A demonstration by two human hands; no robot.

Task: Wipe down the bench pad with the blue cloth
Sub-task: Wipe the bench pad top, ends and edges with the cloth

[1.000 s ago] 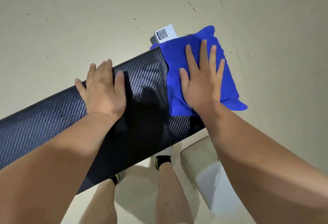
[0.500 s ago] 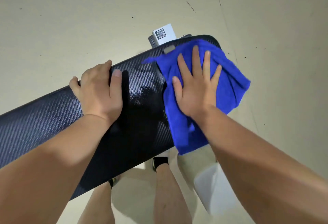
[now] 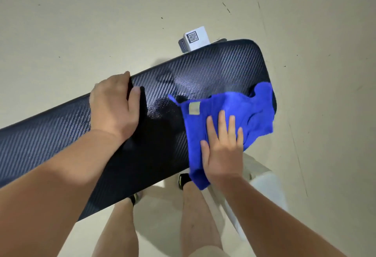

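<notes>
While the left hand [image 3: 114,104] grips the far edge of the bench pad [image 3: 213,69], fingers curled over it, a white box [image 3: 196,38] with a QR code shows behind the pad further right; the right hand [image 3: 222,150] lies flat, fingers straight, pressing the blue cloth [image 3: 248,110] onto the pad's right end, overhanging its near edge.

cloth [image 3: 234,110] on bench pad [image 3: 203,73] right end | box [image 3: 196,39] behind it
</notes>
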